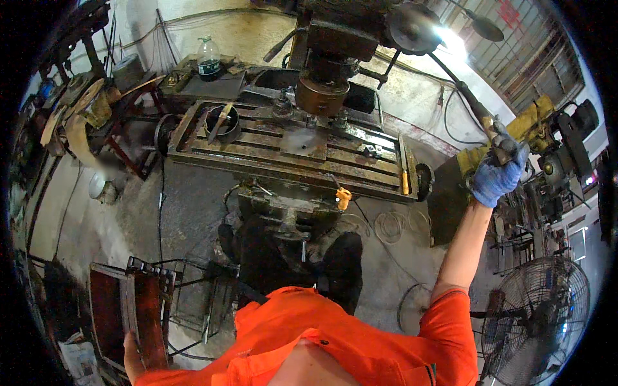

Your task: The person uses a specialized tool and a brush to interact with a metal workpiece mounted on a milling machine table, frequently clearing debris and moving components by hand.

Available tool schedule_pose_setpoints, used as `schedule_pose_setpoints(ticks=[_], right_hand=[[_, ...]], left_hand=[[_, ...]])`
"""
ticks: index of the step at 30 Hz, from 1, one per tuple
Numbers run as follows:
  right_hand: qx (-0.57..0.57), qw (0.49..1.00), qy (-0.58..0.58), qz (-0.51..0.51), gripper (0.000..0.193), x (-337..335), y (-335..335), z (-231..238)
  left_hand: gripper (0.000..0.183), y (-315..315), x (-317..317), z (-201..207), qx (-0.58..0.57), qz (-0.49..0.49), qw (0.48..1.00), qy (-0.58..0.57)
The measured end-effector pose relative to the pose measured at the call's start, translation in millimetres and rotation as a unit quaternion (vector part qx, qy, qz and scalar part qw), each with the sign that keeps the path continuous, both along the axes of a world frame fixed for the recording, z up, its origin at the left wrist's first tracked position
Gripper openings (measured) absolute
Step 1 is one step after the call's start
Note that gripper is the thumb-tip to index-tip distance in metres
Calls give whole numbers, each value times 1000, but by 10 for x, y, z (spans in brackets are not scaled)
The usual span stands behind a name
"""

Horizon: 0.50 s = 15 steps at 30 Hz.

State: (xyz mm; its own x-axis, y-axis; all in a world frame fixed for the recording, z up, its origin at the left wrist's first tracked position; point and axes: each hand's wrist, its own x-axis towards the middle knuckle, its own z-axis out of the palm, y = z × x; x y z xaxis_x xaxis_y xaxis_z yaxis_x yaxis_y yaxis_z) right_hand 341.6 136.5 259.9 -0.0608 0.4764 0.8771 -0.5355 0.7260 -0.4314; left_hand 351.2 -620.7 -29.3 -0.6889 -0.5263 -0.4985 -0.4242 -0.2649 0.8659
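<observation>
My right hand [497, 177], in a blue glove, is raised and closed around the end of a long machine lever [473, 101]. This lever runs up to the round hub [414, 27] on the machine head. Below the head, the spindle [320, 96] points down at a flat metal plate [302, 143] on the slotted machine table [257, 154]. My left hand [131, 350] is low at the left, against a brown wooden chair-like frame [147, 309]; its fingers are mostly hidden, so their hold does not show.
A black pot [225, 125] with a brush across it stands on the table's left. A yellow-handled tool [405, 180] lies at its right end. An orange object [344, 198] hangs at the front edge. A caged fan [535, 321] stands at right; cables [389, 226] cross the floor.
</observation>
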Motion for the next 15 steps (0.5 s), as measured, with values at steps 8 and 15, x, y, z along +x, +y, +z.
schedule_pose_setpoints(ticks=[8, 15], right_hand=[[77, 989, -4, 127, 23, 42, 511, 461], [415, 742, -56, -523, 20, -83, 821, 1267]], left_hand=[[30, -139, -42, -293, -17, -43, 998, -37], [28, -103, -160, -433, -44, -104, 991, -67]])
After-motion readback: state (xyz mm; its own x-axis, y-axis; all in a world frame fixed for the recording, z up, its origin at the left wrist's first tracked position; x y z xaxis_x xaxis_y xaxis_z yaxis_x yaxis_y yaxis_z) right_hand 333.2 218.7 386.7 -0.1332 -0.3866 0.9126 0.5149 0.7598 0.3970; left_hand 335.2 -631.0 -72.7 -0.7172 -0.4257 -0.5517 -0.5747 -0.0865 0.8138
